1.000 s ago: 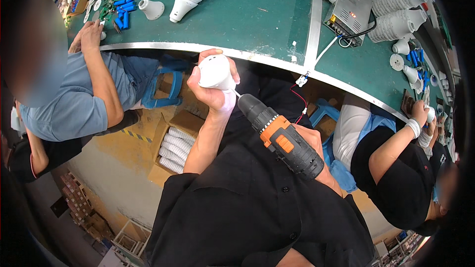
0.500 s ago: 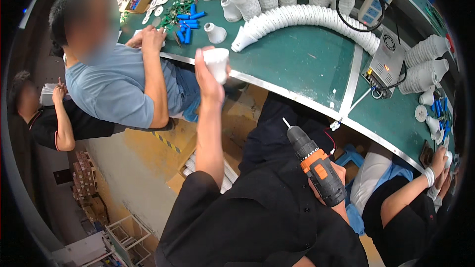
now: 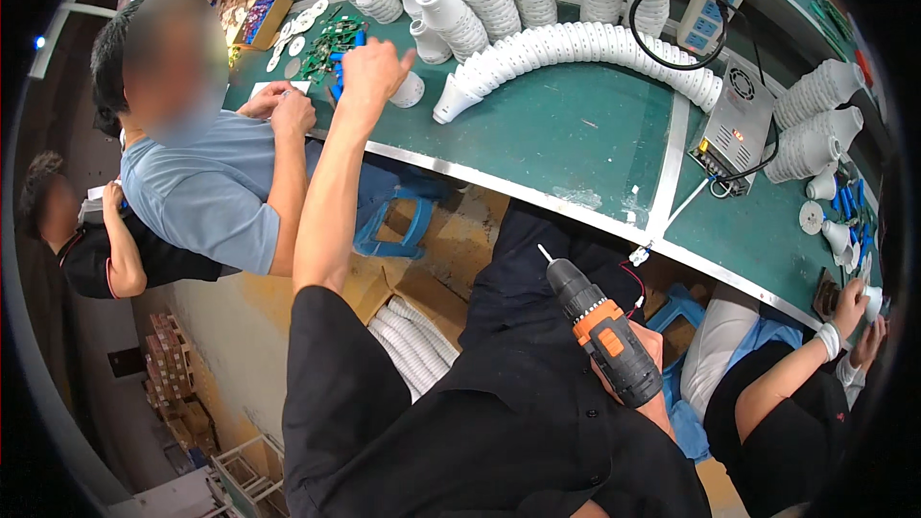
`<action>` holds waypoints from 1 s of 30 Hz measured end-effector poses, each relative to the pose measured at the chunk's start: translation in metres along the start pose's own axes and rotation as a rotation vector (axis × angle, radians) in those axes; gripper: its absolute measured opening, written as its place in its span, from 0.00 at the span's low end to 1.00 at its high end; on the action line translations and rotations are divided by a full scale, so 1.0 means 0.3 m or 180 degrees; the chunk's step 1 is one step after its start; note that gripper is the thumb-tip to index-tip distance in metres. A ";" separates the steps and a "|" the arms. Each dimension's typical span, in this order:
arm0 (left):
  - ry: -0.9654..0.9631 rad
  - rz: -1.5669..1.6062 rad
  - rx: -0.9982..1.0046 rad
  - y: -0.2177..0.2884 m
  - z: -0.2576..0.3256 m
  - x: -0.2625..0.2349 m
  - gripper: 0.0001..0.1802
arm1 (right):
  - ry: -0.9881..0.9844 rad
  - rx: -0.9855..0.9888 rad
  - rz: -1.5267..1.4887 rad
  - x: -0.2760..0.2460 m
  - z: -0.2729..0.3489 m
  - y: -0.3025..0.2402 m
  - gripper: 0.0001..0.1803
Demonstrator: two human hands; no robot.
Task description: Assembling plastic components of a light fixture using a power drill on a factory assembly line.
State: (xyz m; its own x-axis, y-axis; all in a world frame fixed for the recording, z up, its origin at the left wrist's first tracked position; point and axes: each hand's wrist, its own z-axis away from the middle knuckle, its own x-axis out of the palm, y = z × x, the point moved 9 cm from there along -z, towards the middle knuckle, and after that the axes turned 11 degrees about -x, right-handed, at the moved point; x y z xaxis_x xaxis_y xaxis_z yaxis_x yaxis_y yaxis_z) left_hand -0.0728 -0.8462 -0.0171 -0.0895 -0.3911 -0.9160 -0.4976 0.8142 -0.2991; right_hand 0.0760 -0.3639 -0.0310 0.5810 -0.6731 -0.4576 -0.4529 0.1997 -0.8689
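My left hand (image 3: 374, 74) reaches over the far left of the green workbench (image 3: 547, 149), back upward and thumb out to the right. Its fingertips are hidden, so any hold does not show. A white cone-shaped plastic housing (image 3: 409, 91) stands just right of it, partly covered. Several blue cylinders (image 3: 361, 38) and green circuit boards (image 3: 331, 40) lie around its far side. My right hand (image 3: 645, 350) is wrapped around a black and orange cordless drill (image 3: 602, 331) in front of my body. The drill's thin bit points up and left, away from the bench.
A curved row of nested white housings (image 3: 585, 50) lies on the bench, with upright stacks (image 3: 456, 24) behind. A metal power supply (image 3: 739, 120) and power strip (image 3: 715, 0) are at right. Co-workers sit on both sides. A box of white stacks (image 3: 413, 341) stands below.
My left hand has moved forward and left over the bench; the white housing it held no longer shows. The drill stays in my right hand. The whole view has shifted slightly.
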 end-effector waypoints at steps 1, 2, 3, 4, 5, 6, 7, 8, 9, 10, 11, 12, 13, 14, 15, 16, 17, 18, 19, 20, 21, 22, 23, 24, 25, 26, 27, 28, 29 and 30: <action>0.0604 0.0158 -0.0135 -0.001 0.023 -0.075 0.29 | 0.0052 0.0027 -0.0038 -0.009 -0.003 -0.003 0.10; 0.1017 0.0410 -0.0154 -0.036 0.093 -0.168 0.26 | 0.0044 -0.0019 -0.0151 0.002 -0.013 -0.009 0.10; 0.1017 0.0443 -0.0134 0.010 0.145 -0.201 0.26 | 0.0063 0.0004 -0.0126 0.007 -0.008 -0.006 0.10; 0.0497 0.1326 -0.0380 0.039 0.186 -0.196 0.28 | 0.0177 0.0001 -0.0149 0.004 -0.004 0.002 0.10; -0.0042 0.2197 -0.0630 0.070 0.203 -0.163 0.30 | 0.0281 -0.0011 -0.0169 -0.002 -0.006 0.005 0.10; -0.0031 0.2193 -0.0648 0.092 0.219 -0.130 0.30 | 0.0268 -0.0029 -0.0169 -0.007 -0.012 -0.001 0.10; 0.0094 0.2129 -0.0466 0.122 0.242 -0.075 0.33 | 0.0130 -0.0186 -0.0129 -0.006 -0.025 -0.024 0.10; 0.0217 0.2079 -0.0269 0.160 0.257 -0.029 0.38 | 0.0004 -0.0333 -0.0072 -0.003 -0.034 -0.042 0.10; 0.0243 0.2091 -0.0270 0.182 0.263 0.006 0.38 | 0.0011 -0.0352 -0.0053 -0.004 -0.032 -0.039 0.10; 0.0216 0.2258 -0.0262 0.191 0.275 0.036 0.39 | -0.0057 -0.0296 -0.0047 0.009 -0.021 -0.025 0.11; 0.0182 0.2401 -0.0271 0.191 0.292 0.050 0.40 | -0.0142 -0.0249 -0.0065 0.029 -0.011 -0.011 0.11; 0.0369 0.2439 -0.0188 0.189 0.309 0.019 0.39 | -0.0161 -0.0317 0.0011 0.036 -0.018 -0.024 0.12; 0.0214 0.2467 -0.0245 0.182 0.312 0.018 0.38 | -0.0194 -0.0391 -0.0025 0.041 -0.030 -0.044 0.12; 0.0140 0.2370 -0.0190 0.181 0.319 0.016 0.37 | -0.0033 -0.0453 -0.0068 0.032 -0.043 -0.063 0.12; 0.0057 0.2279 -0.0151 0.181 0.328 0.019 0.37 | 0.0113 -0.0508 -0.0115 0.029 -0.047 -0.081 0.12; -0.0196 0.2218 -0.0232 0.166 0.334 0.037 0.36 | 0.0044 -0.0442 0.0009 0.037 -0.011 -0.045 0.10; -0.0447 0.2177 -0.0301 0.167 0.331 0.066 0.36 | -0.0007 -0.0282 0.0185 0.041 -0.019 -0.067 0.07; -0.0739 0.2105 -0.0446 0.160 0.339 0.066 0.37 | 0.0000 -0.0087 0.0038 0.043 -0.012 -0.053 0.09; -0.1024 0.2041 -0.0606 0.156 0.353 0.065 0.37 | -0.0007 0.0105 -0.0105 0.049 0.007 -0.024 0.11; -0.1155 0.1964 -0.0521 0.187 0.350 0.065 0.38 | 0.0280 -0.0292 0.0307 0.032 0.043 -0.028 0.15; -0.1294 0.1880 -0.0512 0.181 0.366 0.070 0.39 | 0.0532 -0.0719 0.0679 0.025 0.085 -0.031 0.18; -0.1363 0.1855 -0.0493 0.187 0.372 0.069 0.40 | 0.0475 -0.0417 0.0525 0.036 0.124 0.035 0.24; -0.1436 0.1823 -0.0473 0.186 0.379 0.067 0.40 | 0.0404 0.0751 -0.0217 0.048 0.157 0.130 0.22; -0.1496 0.1764 -0.0444 0.182 0.388 0.055 0.40 | 0.0236 0.0204 0.0108 0.051 0.154 0.130 0.22; -0.1566 0.1708 -0.0404 0.182 0.395 0.045 0.40 | 0.0091 -0.0337 0.0433 0.055 0.159 0.135 0.22; -0.1659 0.1668 -0.0428 0.169 0.402 0.060 0.40 | 0.0052 -0.0400 0.0423 0.059 0.162 0.137 0.22; -0.1626 0.1740 -0.0490 0.156 0.415 0.066 0.39 | 0.0031 -0.0422 0.0558 0.060 0.169 0.143 0.23; -0.1606 0.1806 -0.0562 0.147 0.433 0.077 0.40 | 0.0012 -0.0431 0.0702 0.057 0.177 0.146 0.23; -0.1572 0.1826 -0.0602 0.148 0.440 0.068 0.41 | 0.0024 -0.0467 0.0673 0.058 0.184 0.160 0.23; -0.1417 0.1853 -0.0580 0.165 0.446 0.051 0.41 | -0.0012 -0.0339 0.0648 0.058 0.195 0.183 0.23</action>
State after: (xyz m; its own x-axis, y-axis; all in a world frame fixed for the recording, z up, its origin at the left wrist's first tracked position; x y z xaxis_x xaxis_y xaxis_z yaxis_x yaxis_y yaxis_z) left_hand 0.0165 -0.7545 -0.0818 -0.0437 0.3224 -0.9456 -0.6148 0.7374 0.2798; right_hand 0.1008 -0.3230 -0.0979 0.4728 -0.6239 -0.6223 -0.6297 0.2547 -0.7338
